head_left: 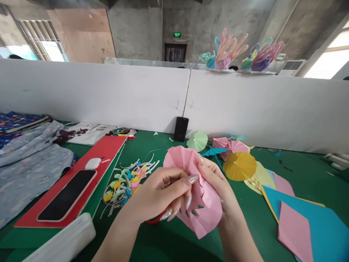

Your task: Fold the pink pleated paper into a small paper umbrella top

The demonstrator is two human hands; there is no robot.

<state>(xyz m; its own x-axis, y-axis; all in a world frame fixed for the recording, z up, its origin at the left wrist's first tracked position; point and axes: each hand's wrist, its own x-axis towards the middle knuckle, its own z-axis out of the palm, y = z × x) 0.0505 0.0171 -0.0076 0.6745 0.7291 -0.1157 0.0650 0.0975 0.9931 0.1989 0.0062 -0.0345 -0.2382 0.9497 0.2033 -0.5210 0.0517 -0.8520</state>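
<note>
A pink pleated paper piece [208,214] with jagged cut openings in its middle is held up between both hands, above the green table. My right hand [215,178] grips its upper right side, thumb on the front and the other fingers behind. Over its left part, my left hand [170,191] has its thumb and fingers curled together against the paper; the fingertips are bent inward. Red scissor handles [156,219] show partly beneath my left hand. Small folded paper umbrellas, a green one [197,141] and a yellow one [240,166], lie just behind the pink paper.
Paper scraps [120,189] lie left of my hands. A phone [68,194] and white case [93,163] rest on a red board [106,153]. Another phone [181,129] leans on the white partition [122,94]. Blue sheets [324,225] lie at right, cloth [29,174] at left.
</note>
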